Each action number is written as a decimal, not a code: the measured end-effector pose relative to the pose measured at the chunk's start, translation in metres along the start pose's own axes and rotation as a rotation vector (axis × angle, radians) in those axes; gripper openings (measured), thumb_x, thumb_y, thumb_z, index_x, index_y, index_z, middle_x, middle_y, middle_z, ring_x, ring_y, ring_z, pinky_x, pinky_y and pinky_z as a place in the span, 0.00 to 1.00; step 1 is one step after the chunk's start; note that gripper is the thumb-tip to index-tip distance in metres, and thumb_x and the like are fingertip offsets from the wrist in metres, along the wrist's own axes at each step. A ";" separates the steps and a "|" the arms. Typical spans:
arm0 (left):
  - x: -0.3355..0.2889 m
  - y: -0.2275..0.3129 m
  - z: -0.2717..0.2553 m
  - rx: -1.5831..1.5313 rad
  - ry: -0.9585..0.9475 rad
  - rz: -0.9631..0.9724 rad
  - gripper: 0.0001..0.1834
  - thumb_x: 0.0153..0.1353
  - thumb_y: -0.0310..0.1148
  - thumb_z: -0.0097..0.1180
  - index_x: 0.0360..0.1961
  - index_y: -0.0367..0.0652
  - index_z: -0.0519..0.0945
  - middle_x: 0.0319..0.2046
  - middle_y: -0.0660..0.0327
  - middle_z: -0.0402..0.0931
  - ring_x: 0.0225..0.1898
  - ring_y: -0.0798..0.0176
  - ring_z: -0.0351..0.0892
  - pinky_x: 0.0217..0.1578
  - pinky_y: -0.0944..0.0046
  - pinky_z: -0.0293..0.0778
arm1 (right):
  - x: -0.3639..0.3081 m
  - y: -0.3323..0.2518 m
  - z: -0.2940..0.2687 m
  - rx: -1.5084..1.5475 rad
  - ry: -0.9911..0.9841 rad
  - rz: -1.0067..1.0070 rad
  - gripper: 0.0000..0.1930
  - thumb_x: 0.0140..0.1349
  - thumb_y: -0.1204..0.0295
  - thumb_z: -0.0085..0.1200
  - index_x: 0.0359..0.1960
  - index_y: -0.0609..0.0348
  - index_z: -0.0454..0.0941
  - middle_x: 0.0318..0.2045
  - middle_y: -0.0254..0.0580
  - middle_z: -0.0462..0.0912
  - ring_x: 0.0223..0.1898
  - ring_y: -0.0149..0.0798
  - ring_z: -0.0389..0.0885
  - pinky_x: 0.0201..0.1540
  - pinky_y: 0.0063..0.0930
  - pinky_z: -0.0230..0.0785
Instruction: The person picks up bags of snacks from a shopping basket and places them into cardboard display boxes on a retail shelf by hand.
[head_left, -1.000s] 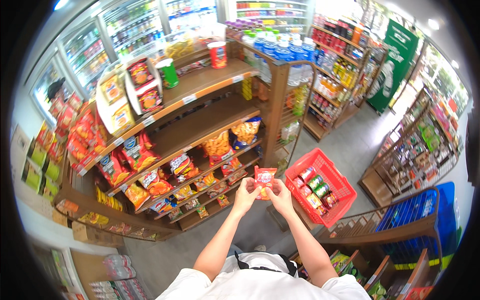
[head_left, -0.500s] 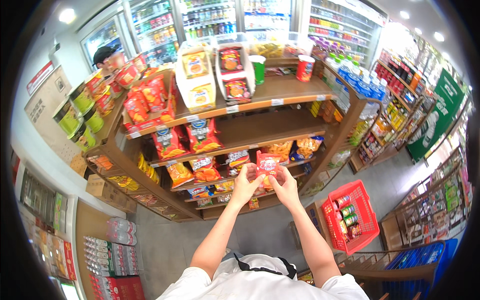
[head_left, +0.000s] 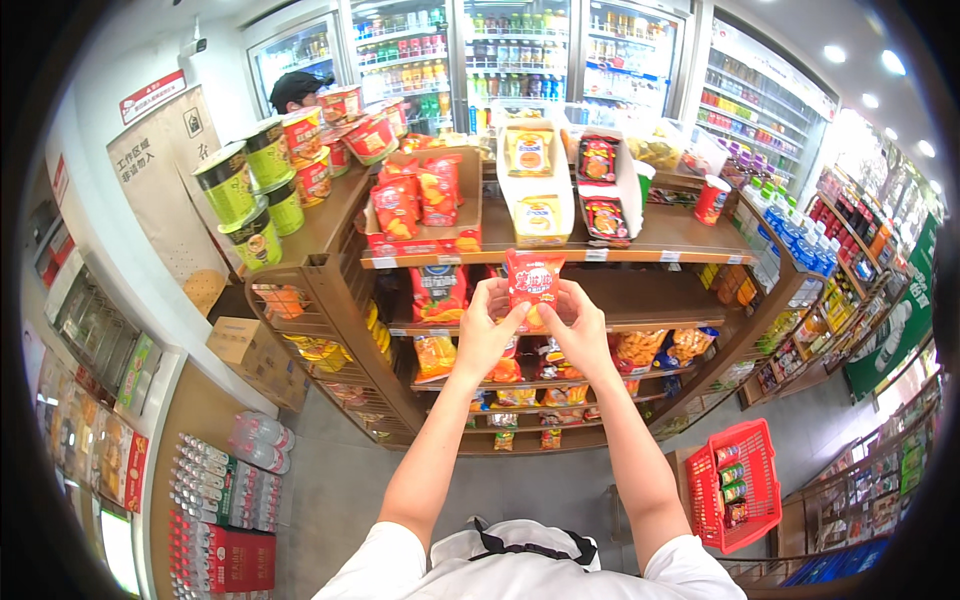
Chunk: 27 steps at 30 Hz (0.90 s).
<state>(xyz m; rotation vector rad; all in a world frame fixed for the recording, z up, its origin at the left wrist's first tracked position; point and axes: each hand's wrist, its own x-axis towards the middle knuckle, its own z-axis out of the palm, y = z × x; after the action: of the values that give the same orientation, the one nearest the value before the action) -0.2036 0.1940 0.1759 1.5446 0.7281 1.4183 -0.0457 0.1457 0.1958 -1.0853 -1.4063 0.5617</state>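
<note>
A small red snack packet (head_left: 534, 278) stands upright between my two hands, held up in front of the shelf unit. My left hand (head_left: 489, 325) grips its left edge with the thumb across the lower front. On the other edge, my right hand (head_left: 578, 322) pinches it the same way. Behind the packet is the brown top shelf (head_left: 665, 238), where a cardboard box (head_left: 425, 243) of similar red packets sits to the left. Right of that box stand a white display tray (head_left: 540, 185) with yellow packets and another tray (head_left: 605, 190) with dark red packets.
Green noodle tubs (head_left: 250, 240) are stacked on the unit's left end. A red basket (head_left: 770, 500) with several cans and packets stands at the lower right. Bottle packs (head_left: 225, 500) line the lower left. Beyond the shelves, a person in a black cap (head_left: 296, 90) is partly visible.
My hands have raised the red packet from in front of the lower shelves toward the top shelf. The view has tilted up and turned left, so the shelves appear farther right.
</note>
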 end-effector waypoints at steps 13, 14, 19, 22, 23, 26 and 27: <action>0.074 0.035 -0.095 0.082 0.097 0.126 0.25 0.62 0.32 0.64 0.58 0.33 0.73 0.47 0.52 0.81 0.46 0.65 0.81 0.48 0.65 0.77 | 0.089 -0.036 0.090 -0.013 -0.025 -0.112 0.23 0.63 0.73 0.61 0.58 0.63 0.70 0.43 0.51 0.87 0.39 0.33 0.86 0.41 0.27 0.78; 0.080 0.035 -0.099 0.055 0.107 0.143 0.25 0.62 0.32 0.64 0.58 0.33 0.73 0.47 0.52 0.81 0.46 0.65 0.81 0.48 0.65 0.77 | 0.096 -0.034 0.096 0.007 -0.032 -0.112 0.23 0.63 0.73 0.61 0.58 0.63 0.70 0.43 0.51 0.86 0.39 0.32 0.86 0.41 0.27 0.78; 0.098 0.032 -0.114 0.146 0.175 0.134 0.26 0.62 0.33 0.65 0.58 0.33 0.73 0.45 0.53 0.81 0.46 0.64 0.81 0.48 0.65 0.77 | 0.122 -0.028 0.108 -0.004 -0.087 -0.140 0.23 0.63 0.72 0.62 0.58 0.64 0.70 0.44 0.52 0.86 0.41 0.36 0.87 0.44 0.29 0.78; 0.106 0.031 -0.116 0.205 0.208 0.121 0.27 0.61 0.34 0.65 0.59 0.33 0.74 0.46 0.53 0.80 0.46 0.63 0.81 0.48 0.64 0.78 | 0.135 -0.024 0.109 0.005 -0.104 -0.123 0.23 0.63 0.72 0.62 0.57 0.65 0.70 0.43 0.53 0.86 0.41 0.37 0.87 0.45 0.29 0.78; 0.109 0.031 -0.119 0.211 0.215 0.111 0.27 0.61 0.34 0.65 0.59 0.34 0.74 0.47 0.52 0.80 0.46 0.63 0.81 0.47 0.63 0.78 | 0.139 -0.025 0.112 0.026 -0.122 -0.110 0.22 0.63 0.72 0.62 0.57 0.65 0.71 0.44 0.53 0.86 0.41 0.38 0.87 0.45 0.30 0.78; 0.117 0.033 -0.115 0.231 0.229 0.112 0.27 0.61 0.34 0.65 0.59 0.34 0.74 0.46 0.52 0.81 0.44 0.63 0.82 0.45 0.63 0.79 | 0.155 -0.014 0.111 0.019 -0.140 -0.160 0.23 0.62 0.72 0.62 0.56 0.65 0.71 0.44 0.53 0.86 0.41 0.39 0.87 0.44 0.30 0.78; 0.121 0.034 -0.110 0.250 0.216 0.086 0.27 0.62 0.34 0.64 0.60 0.33 0.73 0.47 0.53 0.80 0.44 0.64 0.81 0.45 0.64 0.78 | 0.160 -0.011 0.108 0.014 -0.139 -0.162 0.23 0.62 0.72 0.62 0.56 0.65 0.71 0.44 0.53 0.86 0.41 0.39 0.87 0.44 0.30 0.78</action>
<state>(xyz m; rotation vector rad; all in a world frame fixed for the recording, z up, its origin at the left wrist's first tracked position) -0.2952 0.3088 0.2554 1.6431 1.0108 1.6243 -0.1271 0.3058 0.2662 -0.9259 -1.5932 0.5365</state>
